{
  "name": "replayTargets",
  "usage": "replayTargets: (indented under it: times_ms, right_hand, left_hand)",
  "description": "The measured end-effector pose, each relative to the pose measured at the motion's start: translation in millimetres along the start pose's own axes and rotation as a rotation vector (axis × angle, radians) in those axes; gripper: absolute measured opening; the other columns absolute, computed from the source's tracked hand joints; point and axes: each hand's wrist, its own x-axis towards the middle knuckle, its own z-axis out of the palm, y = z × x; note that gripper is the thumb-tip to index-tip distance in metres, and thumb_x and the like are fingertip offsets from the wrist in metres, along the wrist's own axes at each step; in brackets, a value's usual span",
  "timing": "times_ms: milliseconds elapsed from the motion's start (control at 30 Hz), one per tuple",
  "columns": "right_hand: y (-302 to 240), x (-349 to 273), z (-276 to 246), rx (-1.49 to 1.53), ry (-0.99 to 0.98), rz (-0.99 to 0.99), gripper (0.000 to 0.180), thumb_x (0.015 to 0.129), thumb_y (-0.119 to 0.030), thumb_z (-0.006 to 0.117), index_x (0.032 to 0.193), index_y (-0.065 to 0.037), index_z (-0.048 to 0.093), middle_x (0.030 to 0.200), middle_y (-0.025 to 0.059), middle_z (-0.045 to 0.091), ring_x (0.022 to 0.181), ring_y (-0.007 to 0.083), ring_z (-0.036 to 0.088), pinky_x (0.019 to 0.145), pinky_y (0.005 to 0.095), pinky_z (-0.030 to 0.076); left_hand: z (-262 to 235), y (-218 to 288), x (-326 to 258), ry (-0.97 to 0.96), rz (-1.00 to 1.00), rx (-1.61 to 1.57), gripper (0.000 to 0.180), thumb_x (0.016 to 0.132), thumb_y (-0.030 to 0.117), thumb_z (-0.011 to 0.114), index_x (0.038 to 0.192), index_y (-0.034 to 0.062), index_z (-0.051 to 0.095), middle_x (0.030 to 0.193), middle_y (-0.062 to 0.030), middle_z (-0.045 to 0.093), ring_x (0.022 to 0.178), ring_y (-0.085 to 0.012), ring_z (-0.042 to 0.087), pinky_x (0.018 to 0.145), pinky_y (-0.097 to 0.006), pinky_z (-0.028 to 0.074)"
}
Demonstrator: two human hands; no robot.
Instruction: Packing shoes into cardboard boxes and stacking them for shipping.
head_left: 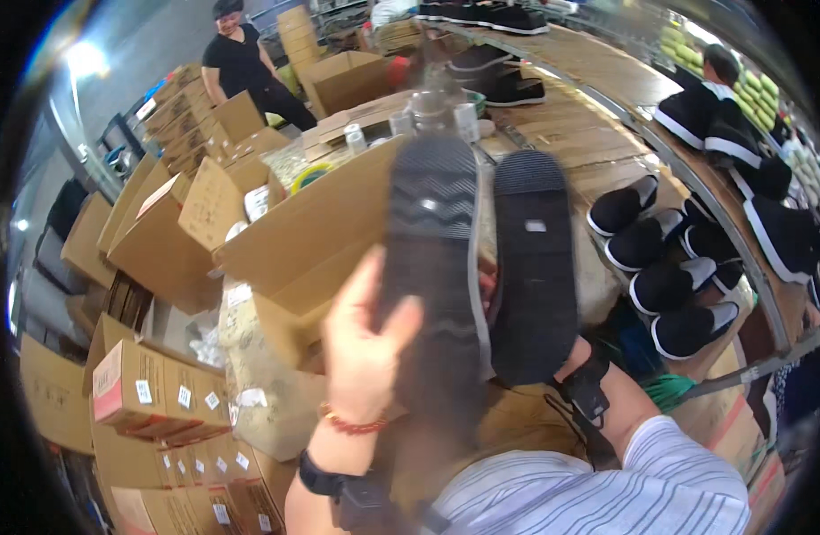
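Left hand (364,332) overlapping left shoe (435,241), right hand (487,283) hiding behind right shoe (535,276); can't tell finger closure. Probably flexing, light; grip midsole edges.

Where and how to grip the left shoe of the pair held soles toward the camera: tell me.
Probably at mid-length, from the left: the left shoe is long and narrow, and the right shoe sits close along its other side. The left hand holds it there, thumb over the sole.
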Motion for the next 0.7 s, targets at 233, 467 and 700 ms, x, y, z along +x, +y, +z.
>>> replayTargets:
  times_ms: [233, 467, 700]
  right_hand:
    - [6, -3, 52, -0.064, -0.097, -0.133, 0.031, 0.094, -0.016, 0.048, 0.121, -0.001, 0.046, 0.106, 0.0110, 0.057, 0.090, 0.0228, 0.060, 0.079, 0.0329, 0.053]
    - [9, 15, 52, 0.126, -0.190, 0.047, 0.039, 0.094, -0.025, 0.049, 0.124, -0.001, 0.044, 0.107, 0.0116, 0.057, 0.091, 0.0246, 0.060, 0.080, 0.0349, 0.053]
    - [3, 119, 111, -1.621, -0.146, -1.177, 0.012, 0.078, 0.007, 0.056, 0.087, 0.000, 0.057, 0.099, 0.0144, 0.063, 0.090, 0.0314, 0.061, 0.076, 0.0367, 0.049]
  left_hand:
    - [-75, -47, 14, 0.089, 0.764, 1.362, 0.035, 0.073, 0.009, 0.069, 0.107, 0.0153, 0.068, 0.093, -0.0071, 0.064, 0.079, -0.0268, 0.060, 0.072, -0.034, 0.049]
    - [-113, -17, 16, 0.358, 0.753, 1.321, 0.019, 0.078, 0.005, 0.066, 0.097, 0.0044, 0.066, 0.095, -0.0090, 0.065, 0.089, -0.0239, 0.059, 0.082, -0.034, 0.046]
    - [-204, -66, 32, 0.517, -0.134, 0.224, 0.067, 0.080, 0.010, 0.065, 0.138, 0.0021, 0.032, 0.113, -0.0068, 0.054, 0.104, -0.0140, 0.050, 0.089, -0.029, 0.041]
